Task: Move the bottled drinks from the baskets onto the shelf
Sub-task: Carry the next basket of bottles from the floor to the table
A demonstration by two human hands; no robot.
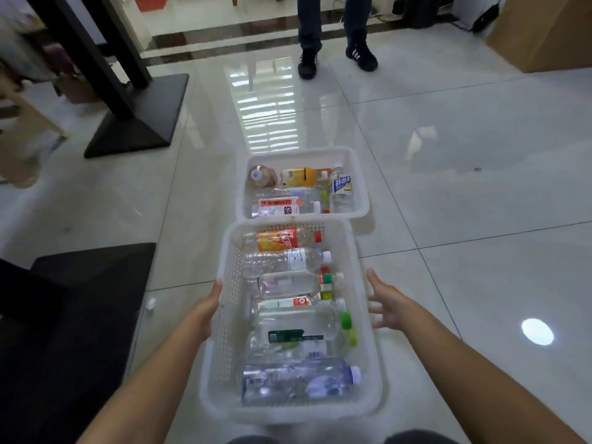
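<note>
Two white plastic baskets stand in a row on the tiled floor. The near basket (368, 373) holds several bottles lying on their sides, among them an orange-labelled one (278, 240) at its far end and a blue-tinted water bottle (298, 379) at its near end. The far basket (360, 184) also holds several bottles, one with an orange drink (302, 177). My left hand (208, 307) rests flat against the near basket's left wall. My right hand (386, 304) hovers just right of its right rim, fingers spread, holding nothing. No shelf is clearly in view.
A person's legs and black shoes (336, 59) stand beyond the far basket. A black stand with a flat base (141, 123) is at the upper left. A dark mat (73, 299) lies left of me. A cardboard box (544, 30) sits at the upper right.
</note>
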